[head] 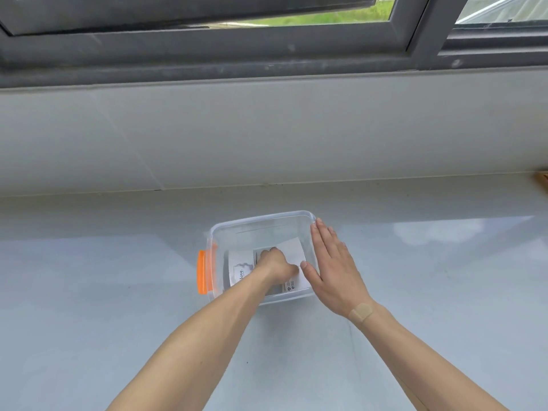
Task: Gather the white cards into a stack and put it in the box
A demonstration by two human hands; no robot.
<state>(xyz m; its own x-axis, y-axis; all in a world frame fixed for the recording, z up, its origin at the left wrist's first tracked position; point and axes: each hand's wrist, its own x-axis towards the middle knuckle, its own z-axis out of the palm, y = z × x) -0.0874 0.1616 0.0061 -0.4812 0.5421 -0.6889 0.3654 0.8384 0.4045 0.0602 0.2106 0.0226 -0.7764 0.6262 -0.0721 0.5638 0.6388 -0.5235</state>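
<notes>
A clear plastic box (261, 222) with an orange latch (202, 272) on its left side stands on the pale counter. White cards (240, 266) with grey print lie spread on its floor, one edge (293, 247) angled up toward the right wall. My left hand (277, 262) reaches down inside the box, fingers curled and pressing on the cards; whether it grips them I cannot tell. My right hand (333, 265) lies flat and open against the outside of the box's right wall, thumb at the rim. A plaster sits on that wrist.
The glossy counter (118, 292) runs back to a white tiled wall (267, 129) under a dark window frame (267, 48). A small wooden object (542, 178) shows at the far right edge.
</notes>
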